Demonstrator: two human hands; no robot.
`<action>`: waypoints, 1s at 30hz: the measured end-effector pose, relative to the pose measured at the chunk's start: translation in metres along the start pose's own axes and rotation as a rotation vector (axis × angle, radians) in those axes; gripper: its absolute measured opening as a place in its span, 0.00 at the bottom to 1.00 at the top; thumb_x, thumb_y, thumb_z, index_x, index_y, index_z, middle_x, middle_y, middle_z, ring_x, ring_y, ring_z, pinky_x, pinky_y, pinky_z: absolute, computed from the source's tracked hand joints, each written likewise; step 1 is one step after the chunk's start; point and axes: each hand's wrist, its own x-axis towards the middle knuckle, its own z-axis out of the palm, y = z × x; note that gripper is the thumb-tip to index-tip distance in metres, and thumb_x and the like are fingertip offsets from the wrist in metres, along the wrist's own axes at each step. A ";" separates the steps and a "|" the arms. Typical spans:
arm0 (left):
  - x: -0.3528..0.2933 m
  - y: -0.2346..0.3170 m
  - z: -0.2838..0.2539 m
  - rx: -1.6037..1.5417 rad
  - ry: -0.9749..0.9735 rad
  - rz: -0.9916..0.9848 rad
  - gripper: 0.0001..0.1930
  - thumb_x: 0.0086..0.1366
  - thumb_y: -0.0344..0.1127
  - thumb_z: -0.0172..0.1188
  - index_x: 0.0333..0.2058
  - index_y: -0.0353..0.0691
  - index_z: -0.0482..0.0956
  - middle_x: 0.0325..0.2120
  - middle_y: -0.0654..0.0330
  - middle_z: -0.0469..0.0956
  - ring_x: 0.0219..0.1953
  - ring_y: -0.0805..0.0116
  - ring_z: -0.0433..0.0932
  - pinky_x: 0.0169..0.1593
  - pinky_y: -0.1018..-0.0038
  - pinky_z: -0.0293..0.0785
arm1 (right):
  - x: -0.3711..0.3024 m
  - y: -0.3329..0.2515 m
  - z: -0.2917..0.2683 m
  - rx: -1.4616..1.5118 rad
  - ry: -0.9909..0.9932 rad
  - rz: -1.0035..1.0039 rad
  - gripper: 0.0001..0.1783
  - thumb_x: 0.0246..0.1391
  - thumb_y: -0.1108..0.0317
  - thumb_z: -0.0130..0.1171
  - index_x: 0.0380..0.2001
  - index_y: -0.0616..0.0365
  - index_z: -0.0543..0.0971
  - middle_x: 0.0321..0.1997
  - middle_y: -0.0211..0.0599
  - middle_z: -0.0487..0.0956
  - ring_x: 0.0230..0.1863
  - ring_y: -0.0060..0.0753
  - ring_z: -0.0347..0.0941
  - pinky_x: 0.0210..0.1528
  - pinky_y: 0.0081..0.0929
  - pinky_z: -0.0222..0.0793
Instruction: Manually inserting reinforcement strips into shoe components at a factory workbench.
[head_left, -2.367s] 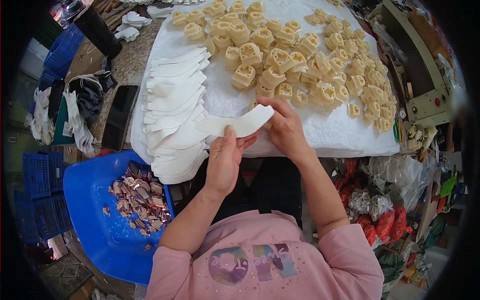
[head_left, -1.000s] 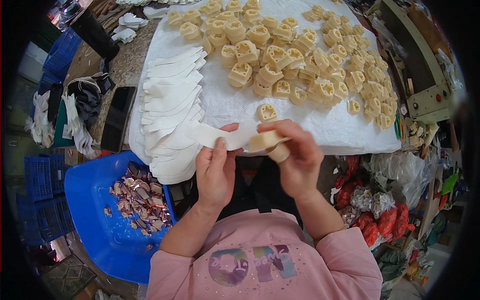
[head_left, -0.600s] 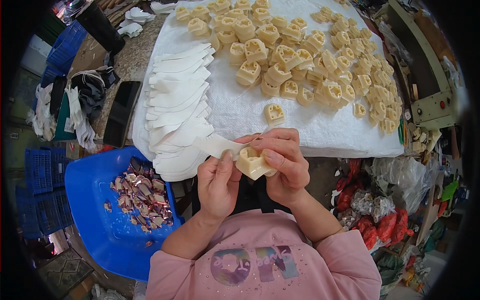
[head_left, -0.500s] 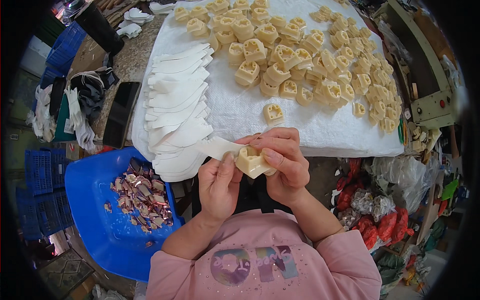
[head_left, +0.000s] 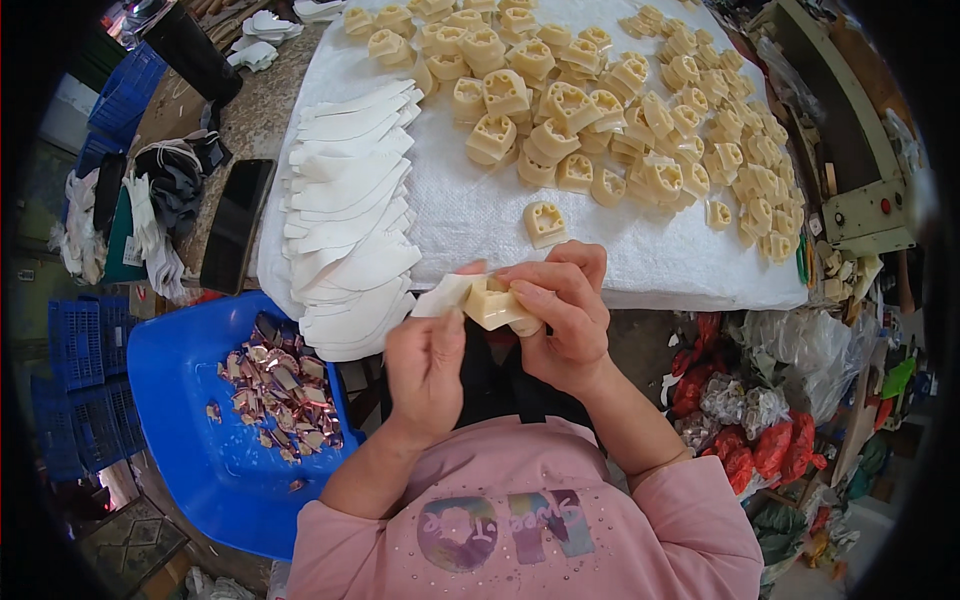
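Note:
Between my hands, in front of the table edge, is a hollow cream plastic block (head_left: 493, 306) with a glossy side. My right hand (head_left: 565, 315) grips it from the right, thumb on its near side. My left hand (head_left: 430, 360) pinches a white curved strip (head_left: 443, 296), which lies against the block's left side. The left fingertips are partly hidden behind the strip. On the white-covered table just beyond, one similar cream block (head_left: 545, 224) stands apart. A fanned row of white curved strips (head_left: 345, 215) lies to the left.
Many more cream blocks (head_left: 570, 105) are heaped across the table's white cover (head_left: 455, 225). A blue tub (head_left: 200, 480) at the left holds shiny reddish pieces (head_left: 282, 385). A black phone (head_left: 238, 225) lies on the left bench. Red and clear plastic bags (head_left: 760, 450) sit low at the right.
The block has tilted and shifted slightly left between my hands. My left hand has moved a little left and down, and the strip sits closer against the block.

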 end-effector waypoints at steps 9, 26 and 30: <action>0.003 0.007 -0.009 0.308 0.076 0.084 0.09 0.65 0.28 0.51 0.38 0.28 0.77 0.27 0.61 0.77 0.26 0.81 0.67 0.29 0.84 0.63 | 0.025 -0.026 -0.020 -0.375 -0.404 0.104 0.16 0.28 0.75 0.59 0.28 0.50 0.74 0.28 0.23 0.69 0.35 0.32 0.63 0.41 0.42 0.45; 0.008 -0.020 -0.018 0.231 -0.091 0.154 0.11 0.59 0.22 0.57 0.41 0.34 0.78 0.34 0.57 0.73 0.30 0.71 0.71 0.33 0.77 0.70 | 0.008 -0.004 -0.019 0.022 -0.339 0.257 0.18 0.30 0.84 0.54 0.29 0.55 0.74 0.28 0.31 0.66 0.34 0.35 0.62 0.41 0.35 0.47; 0.011 -0.017 -0.016 0.123 -0.116 0.095 0.10 0.56 0.23 0.61 0.39 0.34 0.79 0.28 0.62 0.72 0.26 0.75 0.69 0.28 0.79 0.67 | 0.007 -0.006 -0.021 0.295 -0.351 0.382 0.18 0.30 0.85 0.52 0.30 0.56 0.73 0.28 0.34 0.65 0.34 0.37 0.62 0.43 0.32 0.49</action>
